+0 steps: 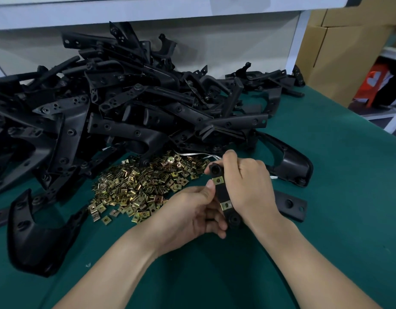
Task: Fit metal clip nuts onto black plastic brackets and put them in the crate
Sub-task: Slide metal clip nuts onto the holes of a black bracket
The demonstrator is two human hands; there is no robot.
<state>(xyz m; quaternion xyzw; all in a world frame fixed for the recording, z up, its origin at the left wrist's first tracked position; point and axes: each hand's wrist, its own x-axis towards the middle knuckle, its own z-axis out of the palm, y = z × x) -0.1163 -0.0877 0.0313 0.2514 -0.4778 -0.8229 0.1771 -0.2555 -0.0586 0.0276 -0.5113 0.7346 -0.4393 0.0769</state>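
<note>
Nuts (143, 186) lie heaped at left, within easy reach. My left hand (192, 210) curls under the bracket (223, 194), thumb seating a clip (217, 180), I judge. My right hand (248, 186) grips its other edge to steady it. No crate in view.

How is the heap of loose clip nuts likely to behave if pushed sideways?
The clip nuts lie in a loose, shallow heap of small separate pieces, so they would probably scatter rather than move together. Being flat and squarish, they seem unlikely to roll. The green mat looks felt-like and may slow them.
</note>
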